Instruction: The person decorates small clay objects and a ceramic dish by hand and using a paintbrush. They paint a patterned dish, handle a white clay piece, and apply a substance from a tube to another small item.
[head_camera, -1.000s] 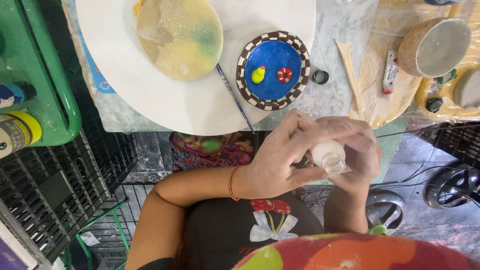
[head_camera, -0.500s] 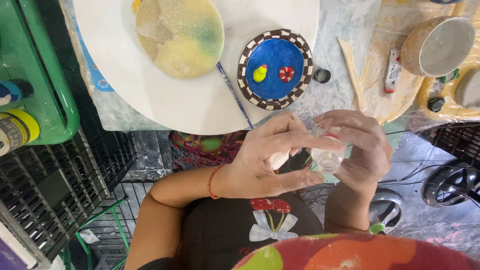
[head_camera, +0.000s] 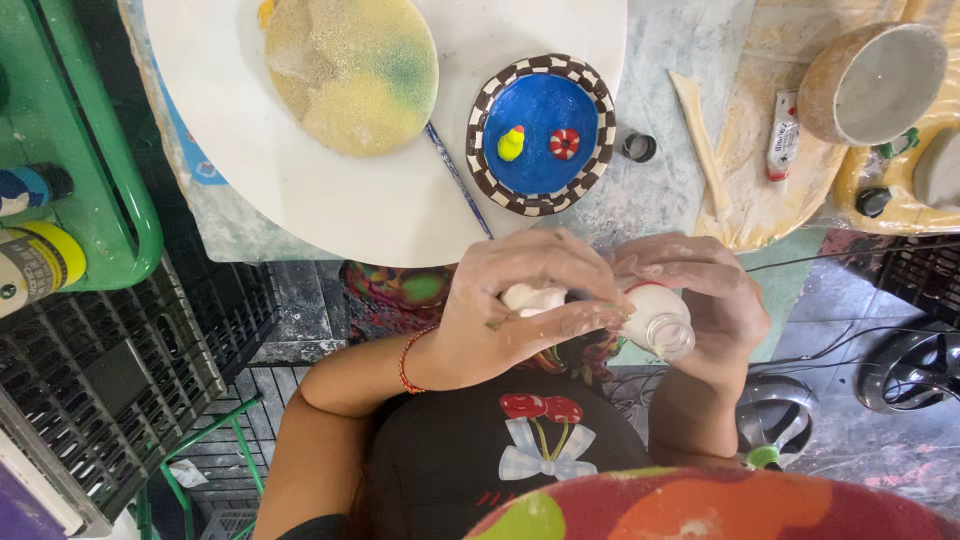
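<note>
Over on the far left, a green tray (head_camera: 95, 190) holds a yellow paint bottle (head_camera: 40, 265), with black crates (head_camera: 120, 370) below it. Next comes the big white round board (head_camera: 340, 200) on the table (head_camera: 670, 190), carrying a speckled yellow-green disc (head_camera: 350, 72), and a thin blue brush (head_camera: 458, 180) lies along its edge. Beside that sits my blue checker-rimmed dish (head_camera: 540, 135) with a tiny yellow duck and a red ring inside. Below the table edge, my left hand (head_camera: 510, 310) is closed around a white cap (head_camera: 533, 298), its fingers crossing in front of the bottle's mouth. My right hand (head_camera: 710, 300) grips the small clear bottle (head_camera: 665, 325), tilted, over my lap. Further right lie a wooden stick (head_camera: 700, 135), a small tube (head_camera: 782, 135) and a clay bowl (head_camera: 875, 85).
</note>
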